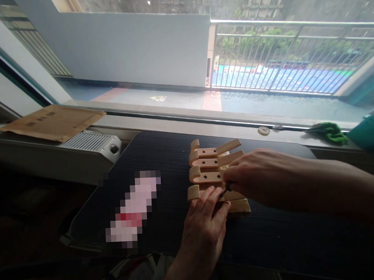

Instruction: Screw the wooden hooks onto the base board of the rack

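Observation:
A pale wooden hook rack (209, 163) lies on the dark table, with several curved hooks side by side and dark screws in their flat middles. My left hand (206, 230) rests on its near end, fingers over the nearest hook and thumb along the edge, holding it against the table. My right hand (246, 174) is closed around a small dark tool (226, 187), whose tip points down at the nearest hook beside my left fingertips. Most of the tool is hidden by the fingers, so its exact kind does not show.
On the black table (163, 157), a blurred-out pink and red item (134, 208) lies to the left. A brown envelope (52, 121) lies by a white radiator (91, 144). Along the windowsill are a tape roll (264, 130), a green cloth (329, 133) and a teal container (368, 130).

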`<state>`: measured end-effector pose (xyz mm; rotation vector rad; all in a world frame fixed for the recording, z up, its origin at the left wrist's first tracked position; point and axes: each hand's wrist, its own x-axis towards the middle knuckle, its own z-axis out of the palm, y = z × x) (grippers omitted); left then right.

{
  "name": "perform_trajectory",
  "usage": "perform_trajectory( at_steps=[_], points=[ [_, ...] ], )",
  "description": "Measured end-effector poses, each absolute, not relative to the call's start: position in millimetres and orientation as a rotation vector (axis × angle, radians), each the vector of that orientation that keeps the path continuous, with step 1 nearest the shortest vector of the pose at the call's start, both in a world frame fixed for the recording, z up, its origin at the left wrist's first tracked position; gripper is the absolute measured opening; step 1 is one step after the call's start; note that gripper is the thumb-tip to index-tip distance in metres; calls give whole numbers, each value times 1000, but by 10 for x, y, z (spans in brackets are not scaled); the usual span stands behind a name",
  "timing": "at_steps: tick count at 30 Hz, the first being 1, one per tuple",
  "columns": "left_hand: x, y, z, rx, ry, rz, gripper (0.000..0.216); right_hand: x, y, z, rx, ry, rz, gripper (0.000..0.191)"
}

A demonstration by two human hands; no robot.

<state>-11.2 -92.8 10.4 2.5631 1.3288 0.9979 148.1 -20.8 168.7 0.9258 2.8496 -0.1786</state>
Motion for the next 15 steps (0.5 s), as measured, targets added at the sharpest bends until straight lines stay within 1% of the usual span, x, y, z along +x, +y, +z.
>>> perform_trajectory(
  at_steps=[3, 7, 10, 15],
  points=[
    [-100, -920, 112, 2575, 1321, 1007, 35, 1462, -196, 1686, 964, 2690, -259, 20],
    [-137, -990, 124, 2577, 1260, 1039, 39, 1470, -242, 1669, 1105, 2681, -211, 20],
    [-242, -1082, 106, 2501, 1199, 1212, 36, 1558, -291, 1615, 1182, 2778, -216, 13],
    [-393, -1098, 33, 2095, 1452, 1521, 32, 1620, -320, 1540, 1189, 2882, -304, 11]
  ],
)
